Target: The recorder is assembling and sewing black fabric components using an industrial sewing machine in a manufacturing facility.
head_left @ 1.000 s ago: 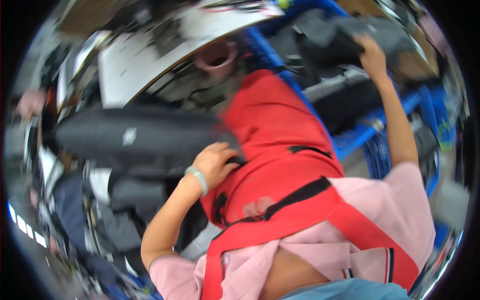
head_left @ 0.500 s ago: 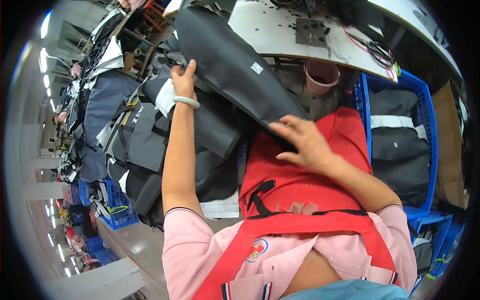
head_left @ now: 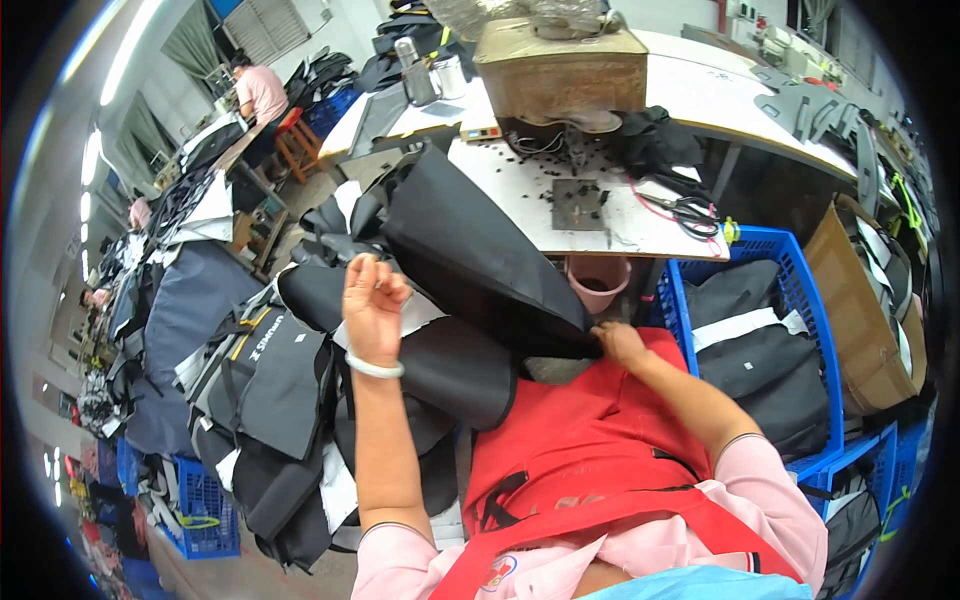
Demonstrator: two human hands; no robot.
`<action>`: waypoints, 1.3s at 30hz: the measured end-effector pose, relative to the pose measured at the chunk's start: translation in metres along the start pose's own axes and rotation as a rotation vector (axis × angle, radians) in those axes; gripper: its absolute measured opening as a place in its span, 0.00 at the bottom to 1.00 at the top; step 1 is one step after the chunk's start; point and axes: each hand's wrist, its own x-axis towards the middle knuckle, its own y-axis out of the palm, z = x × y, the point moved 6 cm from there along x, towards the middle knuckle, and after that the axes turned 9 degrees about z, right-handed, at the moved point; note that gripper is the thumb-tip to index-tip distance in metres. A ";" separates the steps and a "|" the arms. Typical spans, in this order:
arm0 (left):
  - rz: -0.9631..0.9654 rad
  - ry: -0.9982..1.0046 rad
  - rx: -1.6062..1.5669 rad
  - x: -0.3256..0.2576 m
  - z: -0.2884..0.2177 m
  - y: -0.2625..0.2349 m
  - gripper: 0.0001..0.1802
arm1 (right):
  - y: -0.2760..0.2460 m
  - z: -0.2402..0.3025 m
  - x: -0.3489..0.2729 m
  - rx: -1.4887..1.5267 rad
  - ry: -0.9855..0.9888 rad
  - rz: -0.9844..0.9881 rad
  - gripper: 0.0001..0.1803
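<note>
The right hand has shifted, pinching the black panel.

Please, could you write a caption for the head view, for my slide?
The right hand grips the near end of a long black panel, the left hand raised beside it.

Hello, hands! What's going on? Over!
Right hand gripping black panel, near end. Left hand half-curled, hold unclear. Dark pieces crowding panel's left side.
</note>
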 end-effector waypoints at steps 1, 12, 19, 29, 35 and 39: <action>0.016 -0.029 -0.041 0.005 -0.007 0.003 0.05 | 0.009 -0.002 -0.006 0.025 0.067 0.043 0.13; -0.145 -0.247 0.153 0.051 0.093 0.006 0.16 | 0.016 0.023 -0.011 -0.100 -0.047 0.102 0.15; 0.082 -0.250 -0.333 0.042 0.081 0.060 0.17 | 0.039 0.017 -0.026 -0.034 0.069 0.231 0.16; 0.884 -0.828 0.710 -0.082 0.128 0.186 0.17 | -0.280 -0.051 -0.044 0.620 0.189 -0.496 0.11; 1.460 -0.697 0.790 -0.095 0.141 0.258 0.16 | -0.334 0.124 -0.028 0.890 -0.562 0.287 0.15; 1.151 -0.481 0.911 -0.024 0.110 0.242 0.11 | -0.299 0.074 -0.025 1.236 -0.161 0.303 0.26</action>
